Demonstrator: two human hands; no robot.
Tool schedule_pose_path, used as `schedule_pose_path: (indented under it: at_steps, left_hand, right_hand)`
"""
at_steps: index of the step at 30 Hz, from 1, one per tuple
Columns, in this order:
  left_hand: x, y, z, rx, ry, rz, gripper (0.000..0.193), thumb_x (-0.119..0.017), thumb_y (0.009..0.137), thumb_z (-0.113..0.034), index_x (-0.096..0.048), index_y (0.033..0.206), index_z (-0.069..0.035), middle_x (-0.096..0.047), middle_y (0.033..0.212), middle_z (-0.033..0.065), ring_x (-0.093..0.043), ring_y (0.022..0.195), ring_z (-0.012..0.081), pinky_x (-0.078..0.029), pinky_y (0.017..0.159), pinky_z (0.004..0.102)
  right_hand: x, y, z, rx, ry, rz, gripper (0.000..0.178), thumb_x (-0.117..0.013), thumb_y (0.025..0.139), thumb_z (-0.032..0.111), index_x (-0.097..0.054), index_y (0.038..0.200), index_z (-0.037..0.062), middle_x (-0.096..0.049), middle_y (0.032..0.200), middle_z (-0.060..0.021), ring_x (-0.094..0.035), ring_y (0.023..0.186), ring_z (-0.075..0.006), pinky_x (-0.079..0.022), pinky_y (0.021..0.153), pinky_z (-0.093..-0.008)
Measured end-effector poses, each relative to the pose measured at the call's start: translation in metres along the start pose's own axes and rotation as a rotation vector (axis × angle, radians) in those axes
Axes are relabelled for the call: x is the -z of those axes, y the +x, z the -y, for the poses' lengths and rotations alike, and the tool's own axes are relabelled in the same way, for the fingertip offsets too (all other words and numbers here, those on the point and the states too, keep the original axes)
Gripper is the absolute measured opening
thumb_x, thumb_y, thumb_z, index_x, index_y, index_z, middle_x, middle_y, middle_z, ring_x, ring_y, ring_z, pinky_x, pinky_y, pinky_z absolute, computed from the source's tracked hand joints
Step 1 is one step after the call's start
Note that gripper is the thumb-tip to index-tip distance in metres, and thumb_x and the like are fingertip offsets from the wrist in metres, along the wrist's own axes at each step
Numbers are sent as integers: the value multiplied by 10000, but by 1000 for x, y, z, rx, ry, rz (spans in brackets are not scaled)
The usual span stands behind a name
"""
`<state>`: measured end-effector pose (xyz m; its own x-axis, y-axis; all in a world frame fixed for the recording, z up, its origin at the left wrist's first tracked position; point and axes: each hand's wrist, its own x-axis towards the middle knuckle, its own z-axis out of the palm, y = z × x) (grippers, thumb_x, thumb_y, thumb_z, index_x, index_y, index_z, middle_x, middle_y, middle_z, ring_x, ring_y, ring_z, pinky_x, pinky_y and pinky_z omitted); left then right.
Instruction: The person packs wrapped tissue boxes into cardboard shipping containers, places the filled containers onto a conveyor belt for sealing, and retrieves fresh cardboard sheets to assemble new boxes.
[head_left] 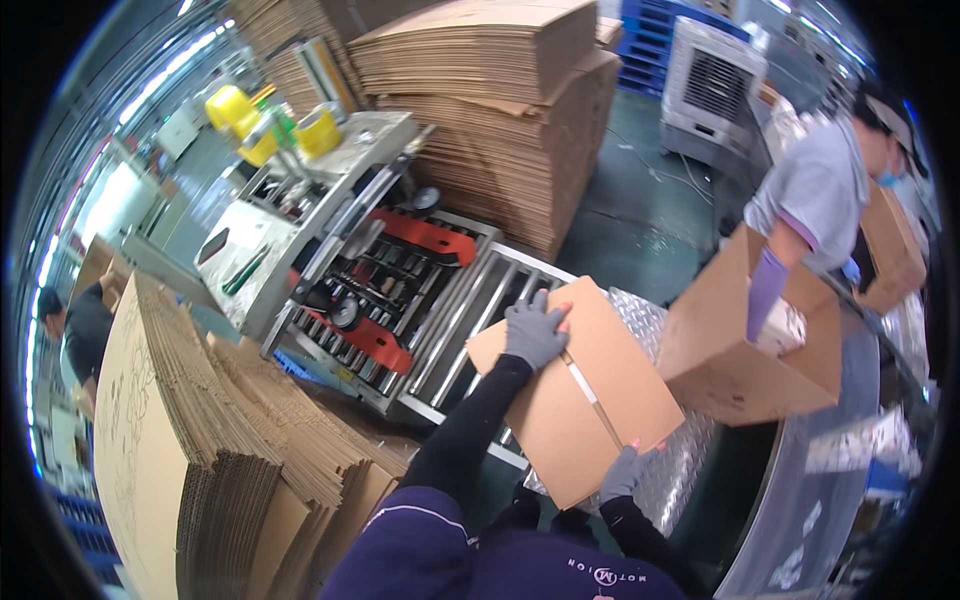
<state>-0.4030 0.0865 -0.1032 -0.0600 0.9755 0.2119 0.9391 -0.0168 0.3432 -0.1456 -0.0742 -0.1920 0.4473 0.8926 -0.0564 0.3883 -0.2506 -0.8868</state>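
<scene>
I hold a brown cardboard box (580, 395) with a taped seam across its top, resting over the end of a steel roller conveyor (460, 310). My left hand (533, 330), in a grey glove, presses flat on the box's far left corner. In a matching grey glove, my right hand (625, 470) grips the box's near right edge. The box lies tilted, partly over a bright checker-plate table (675, 470).
A carton-taping machine (330, 240) with red belts and yellow tape rolls stands at the conveyor's far end. Flat cardboard stacks rise behind (500, 90) and at my left (200, 440). A person in grey (815, 190) handles an open box (745, 345) on the right. A white air cooler (710, 85) stands beyond.
</scene>
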Motion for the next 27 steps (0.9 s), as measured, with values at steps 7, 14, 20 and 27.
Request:
schedule_pose_path:
  at_steps: [7,14,20,27]
  left_hand:
    - [11,8,59,-108,209,28,601,-430,941,-423,-439,1438,-85,-340,1535,221,-275,1441,381,-133,1169,581]
    - [64,57,210,64,235,-130,600,-468,925,-375,-465,1402,-11,-408,1485,240,-316,1419,392,-185,1178,511]
    - [70,71,272,192,277,-189,626,-487,931,-419,-467,1398,-2,-415,1486,224,-339,1406,372,-203,1168,492]
    - [23,81,235,-41,192,-285,529,-428,999,-351,-468,1380,15,-495,1389,227,-464,1279,378,-327,1093,473]
  right_hand:
    - [-106,33,73,17,194,185,696,-441,1013,215,-50,1513,-69,-260,1506,-326,-365,1357,-404,-311,1122,-413]
    - [-262,52,168,299,69,311,724,-507,973,188,-90,1497,-89,-317,1464,-356,-372,1341,-465,-332,1119,-426]
    - [-330,31,193,310,17,293,725,-520,965,163,-98,1490,-107,-218,1525,-336,-263,1423,-438,-256,1176,-413]
    - [-420,31,235,-80,610,439,649,-404,1020,360,-225,1469,-74,-322,1485,-297,-346,1390,-378,-291,1151,-408]
